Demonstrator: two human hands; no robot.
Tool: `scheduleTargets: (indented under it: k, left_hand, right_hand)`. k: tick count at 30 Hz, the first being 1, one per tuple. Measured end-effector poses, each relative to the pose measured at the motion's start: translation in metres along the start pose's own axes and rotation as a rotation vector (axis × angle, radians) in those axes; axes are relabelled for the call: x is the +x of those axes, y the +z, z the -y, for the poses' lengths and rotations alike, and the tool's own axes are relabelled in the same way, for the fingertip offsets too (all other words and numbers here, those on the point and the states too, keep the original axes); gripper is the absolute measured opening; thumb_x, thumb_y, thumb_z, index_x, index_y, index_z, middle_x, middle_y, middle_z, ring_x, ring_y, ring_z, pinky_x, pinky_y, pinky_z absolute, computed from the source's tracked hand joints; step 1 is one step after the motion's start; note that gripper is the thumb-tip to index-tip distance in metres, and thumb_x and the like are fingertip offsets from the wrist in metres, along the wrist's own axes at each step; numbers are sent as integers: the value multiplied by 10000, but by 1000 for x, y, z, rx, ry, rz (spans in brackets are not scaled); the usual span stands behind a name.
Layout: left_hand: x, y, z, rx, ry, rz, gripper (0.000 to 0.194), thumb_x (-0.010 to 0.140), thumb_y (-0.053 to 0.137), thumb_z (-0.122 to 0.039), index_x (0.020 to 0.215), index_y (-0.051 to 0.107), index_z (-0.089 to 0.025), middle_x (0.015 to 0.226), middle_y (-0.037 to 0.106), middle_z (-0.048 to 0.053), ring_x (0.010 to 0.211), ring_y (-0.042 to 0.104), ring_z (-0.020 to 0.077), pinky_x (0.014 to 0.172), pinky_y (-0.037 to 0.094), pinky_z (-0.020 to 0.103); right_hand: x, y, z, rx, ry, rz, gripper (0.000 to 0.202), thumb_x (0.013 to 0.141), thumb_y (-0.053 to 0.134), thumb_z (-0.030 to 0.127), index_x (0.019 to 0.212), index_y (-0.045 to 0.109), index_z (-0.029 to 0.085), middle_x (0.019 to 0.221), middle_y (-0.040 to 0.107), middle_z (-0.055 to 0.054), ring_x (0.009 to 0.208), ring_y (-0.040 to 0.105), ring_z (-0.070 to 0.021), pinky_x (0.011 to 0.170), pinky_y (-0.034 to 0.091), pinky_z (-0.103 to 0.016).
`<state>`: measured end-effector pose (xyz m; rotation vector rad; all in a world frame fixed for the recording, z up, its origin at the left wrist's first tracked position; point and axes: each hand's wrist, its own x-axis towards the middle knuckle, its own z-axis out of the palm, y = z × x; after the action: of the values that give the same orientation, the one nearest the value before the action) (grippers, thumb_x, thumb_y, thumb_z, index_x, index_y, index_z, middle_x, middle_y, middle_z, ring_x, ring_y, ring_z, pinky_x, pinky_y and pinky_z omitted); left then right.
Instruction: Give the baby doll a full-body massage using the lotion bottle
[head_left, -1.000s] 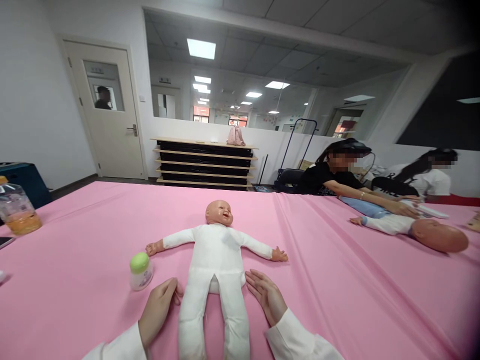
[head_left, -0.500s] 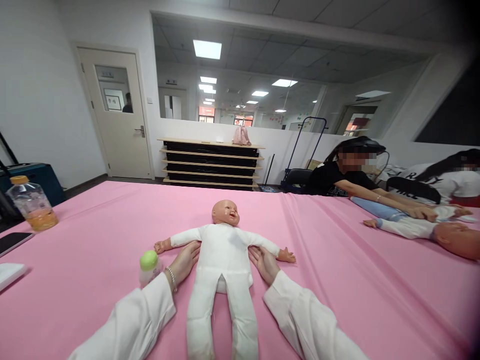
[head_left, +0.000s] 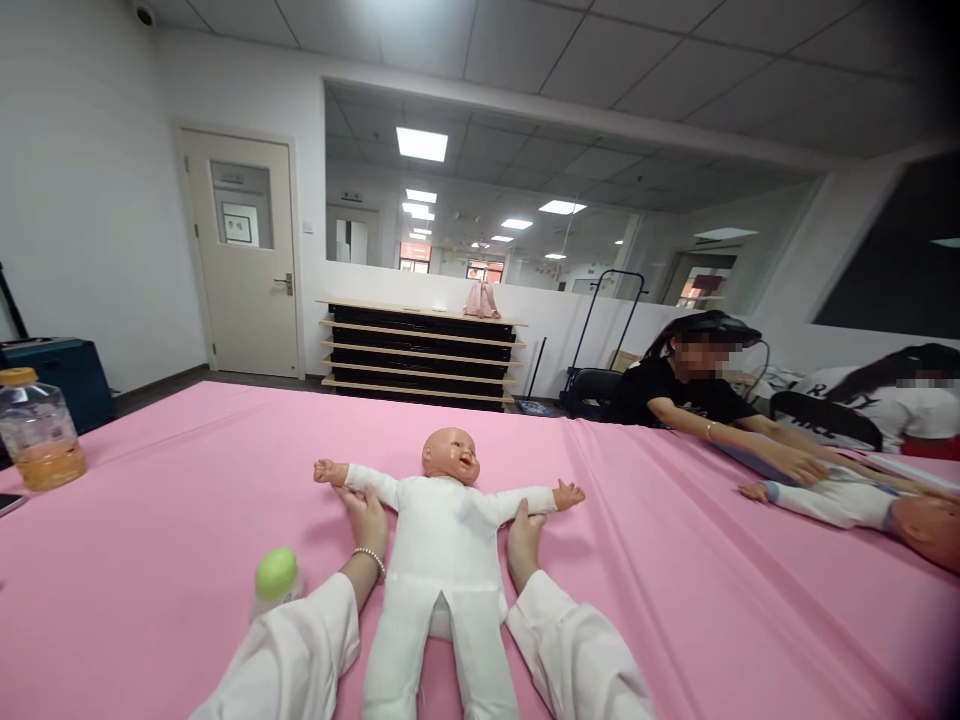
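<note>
A baby doll (head_left: 448, 535) with a white cloth body lies on its back on the pink tablecloth (head_left: 225, 450), its head at the far end and both arms spread. My left hand (head_left: 366, 525), with a beaded bracelet at the wrist, grips the doll's arm on the left, thumb on the near side and fingers partly hidden under the sleeve. On the other side my right hand (head_left: 525, 540) holds the doll's other arm near the middle in the same way. A small bottle with a green cap (head_left: 277, 575) stands left of my left forearm, partly covered by my sleeve.
A bottle of orange drink (head_left: 43, 440) stands at the far left, beside the edge of a dark phone (head_left: 9, 503). To the right, a person in black (head_left: 675, 395) leans over a second doll (head_left: 840, 500). Shelves (head_left: 420, 350) stand beyond the table.
My hands have moved from flat beside the doll's torso to around its arms. The doll's arms are raised somewhat. The view has tilted up.
</note>
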<state>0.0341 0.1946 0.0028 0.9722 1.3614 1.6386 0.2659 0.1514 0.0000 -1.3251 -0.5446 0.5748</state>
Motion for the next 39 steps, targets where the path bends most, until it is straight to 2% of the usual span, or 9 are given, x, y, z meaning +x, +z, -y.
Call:
scheduleTargets:
  k: [3, 5, 8, 11, 23, 27, 32, 36, 39]
  left_hand:
    - [7, 7, -3, 181, 82, -61, 574, 876, 329, -358, 1374, 108, -180, 1441, 244, 150, 1271, 364, 228, 972, 375, 319]
    - [11, 11, -3, 303, 111, 37, 631, 870, 333, -364, 1410, 63, -180, 1406, 316, 157, 1226, 418, 254, 918, 402, 336]
    - [15, 17, -3, 514, 172, 198, 587, 867, 325, -373, 1412, 175, -214, 1166, 538, 151, 1049, 542, 273, 833, 420, 359]
    - [21, 19, -2, 664, 146, 277, 545, 851, 339, -438, 1366, 316, -260, 915, 596, 110, 853, 596, 255, 756, 423, 351]
    - [32, 17, 2, 557, 200, 376, 495, 819, 430, -414, 1281, 433, -238, 1025, 640, 107, 958, 586, 242, 752, 398, 290]
    - [29, 16, 0, 534, 193, 359, 504, 820, 431, -387, 1300, 398, -235, 1107, 612, 112, 983, 577, 239, 734, 401, 283]
    - [26, 15, -6, 521, 242, 278, 512, 834, 410, -362, 1322, 336, -225, 1274, 499, 120, 1022, 558, 255, 712, 409, 297]
    - [17, 10, -13, 463, 285, 132, 576, 824, 429, -368, 1341, 263, -177, 1178, 548, 141, 916, 596, 249, 675, 424, 302]
    - [3, 0, -14, 406, 370, 88, 654, 780, 500, -339, 1344, 232, -148, 1143, 552, 142, 937, 584, 247, 709, 442, 308]
  right_hand:
    - [3, 13, 5, -152, -236, 13, 671, 807, 404, 432, 1364, 169, 140, 1441, 245, -107, 1311, 277, -171, 1066, 261, -311]
    - [6, 20, 8, -184, -297, 89, 713, 805, 414, 408, 1397, 120, 141, 1456, 209, -91, 1328, 239, -181, 1079, 226, -328]
    - [9, 26, 12, -209, -308, 189, 709, 778, 462, 374, 1401, 187, 177, 1428, 289, -64, 1314, 272, -187, 1074, 228, -337]
    - [7, 27, 19, -172, -377, 281, 587, 783, 466, 386, 1340, 353, 240, 1378, 386, -18, 1285, 324, -168, 1065, 242, -327]
    - [8, 25, 25, -273, -307, 450, 491, 815, 451, 440, 1284, 447, 296, 1334, 446, 40, 1251, 372, -178, 1072, 225, -342]
    - [3, 21, 30, -263, -332, 438, 476, 820, 439, 420, 1280, 450, 298, 1329, 451, 41, 1249, 373, -190, 1065, 242, -355]
    - [0, 15, 23, -204, -465, 260, 553, 762, 505, 344, 1300, 418, 252, 1332, 442, -22, 1247, 375, -221, 1041, 284, -360]
    - [0, 15, 11, -320, -533, 158, 679, 744, 501, 332, 1360, 286, 143, 1399, 321, -111, 1288, 304, -268, 1038, 279, -416]
    - [-8, 10, 9, -303, -601, 182, 675, 746, 494, 322, 1352, 270, 126, 1395, 314, -124, 1303, 277, -251, 1068, 242, -409]
